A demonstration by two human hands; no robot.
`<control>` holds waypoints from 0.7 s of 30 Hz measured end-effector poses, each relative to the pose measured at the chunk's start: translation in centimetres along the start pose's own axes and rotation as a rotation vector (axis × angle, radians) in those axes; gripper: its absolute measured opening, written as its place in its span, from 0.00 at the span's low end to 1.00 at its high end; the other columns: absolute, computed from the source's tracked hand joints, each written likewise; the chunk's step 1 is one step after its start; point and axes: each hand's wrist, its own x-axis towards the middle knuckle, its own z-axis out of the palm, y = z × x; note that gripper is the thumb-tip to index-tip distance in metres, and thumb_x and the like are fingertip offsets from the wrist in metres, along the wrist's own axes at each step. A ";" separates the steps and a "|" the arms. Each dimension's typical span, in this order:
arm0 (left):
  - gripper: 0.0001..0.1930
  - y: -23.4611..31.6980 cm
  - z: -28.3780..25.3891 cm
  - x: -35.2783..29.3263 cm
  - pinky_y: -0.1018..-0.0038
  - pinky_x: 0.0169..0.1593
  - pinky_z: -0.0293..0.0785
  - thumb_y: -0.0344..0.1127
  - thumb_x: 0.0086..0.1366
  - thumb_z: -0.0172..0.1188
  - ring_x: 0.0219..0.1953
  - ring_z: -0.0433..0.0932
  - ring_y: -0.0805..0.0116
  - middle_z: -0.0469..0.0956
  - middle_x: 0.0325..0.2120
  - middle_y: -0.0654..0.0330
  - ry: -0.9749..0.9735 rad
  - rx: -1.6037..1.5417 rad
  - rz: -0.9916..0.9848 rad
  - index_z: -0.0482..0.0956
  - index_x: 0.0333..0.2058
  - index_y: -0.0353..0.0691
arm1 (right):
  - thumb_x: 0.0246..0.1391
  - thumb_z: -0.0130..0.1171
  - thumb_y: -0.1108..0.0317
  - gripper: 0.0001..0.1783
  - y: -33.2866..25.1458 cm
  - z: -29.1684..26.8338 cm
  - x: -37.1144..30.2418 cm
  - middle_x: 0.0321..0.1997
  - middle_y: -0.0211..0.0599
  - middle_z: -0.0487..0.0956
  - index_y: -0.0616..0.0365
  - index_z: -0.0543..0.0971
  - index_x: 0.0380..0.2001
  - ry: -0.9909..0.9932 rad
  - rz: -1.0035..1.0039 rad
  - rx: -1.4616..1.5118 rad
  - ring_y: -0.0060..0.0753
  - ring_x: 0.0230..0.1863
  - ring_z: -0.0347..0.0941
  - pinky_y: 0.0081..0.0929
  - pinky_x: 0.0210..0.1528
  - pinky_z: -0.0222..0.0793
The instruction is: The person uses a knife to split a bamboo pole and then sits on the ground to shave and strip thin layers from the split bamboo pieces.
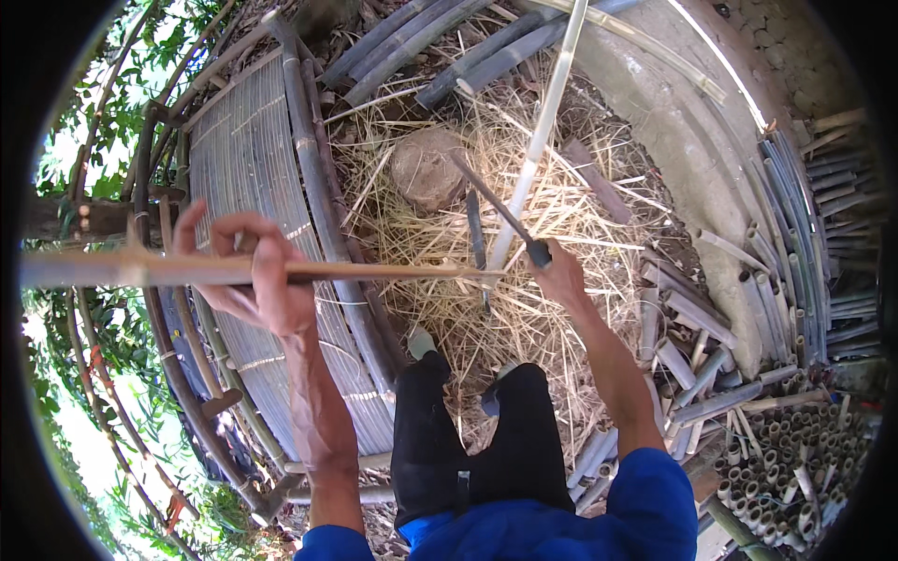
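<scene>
At the middle of the view, running in from 9 o'clock, lies your long bamboo strip (374, 271), with its narrow, frayed end just beside your knife hand. Your left hand (279, 304), toward 9 o'clock, grips the strip between thumb and fingers, with some fingers lifted. Your right hand (561, 278), a little off centre toward 3 o'clock, is closed round the dark handle of a knife (496, 204), its blade slanting up toward 12 o'clock; whether that blade touches anything, you cannot tell from here.

Watch that light left grip: held at one place only, the strip could twist or swing, and its frayed edge could drive a splinter into your bare fingers. Should the blade skid along smooth bamboo, it could run toward your left hand.

Further out, a pale pole (554, 89) reaches from near the centre toward 1 o'clock and could catch the knife. A stump (421, 178) sits at 12 o'clock among loose shavings (393, 224), which could slide under your shoes (422, 343) near 6 o'clock. A slatted bench (243, 159) stands at 10 o'clock, and cut tubes (772, 477) crowd 4 o'clock.
</scene>
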 end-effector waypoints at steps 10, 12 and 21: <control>0.32 13.8 0.2 -5.2 0.78 0.23 0.67 0.40 0.56 0.67 0.18 0.68 0.73 0.72 0.26 0.55 0.059 -0.218 -0.103 0.64 0.56 0.36 | 0.54 0.70 0.58 0.21 3.3 -10.4 -20.7 0.36 0.53 0.84 0.55 0.79 0.48 0.109 -0.026 0.206 0.60 0.41 0.82 0.48 0.43 0.77; 0.29 16.9 0.0 -4.0 0.77 0.22 0.64 0.35 0.56 0.64 0.17 0.66 0.72 0.70 0.25 0.57 0.029 -0.232 -0.026 0.67 0.55 0.36 | 0.55 0.70 0.57 0.22 3.7 -11.5 -22.8 0.35 0.52 0.84 0.57 0.78 0.48 0.143 -0.060 0.170 0.61 0.39 0.82 0.50 0.42 0.76; 0.28 33.5 0.5 3.3 0.75 0.26 0.60 0.36 0.53 0.59 0.18 0.64 0.70 0.62 0.25 0.58 -0.140 -0.355 0.082 0.69 0.54 0.33 | 0.55 0.68 0.55 0.25 0.7 -7.1 -23.7 0.37 0.59 0.83 0.61 0.78 0.49 -0.039 0.024 0.245 0.61 0.42 0.82 0.47 0.44 0.77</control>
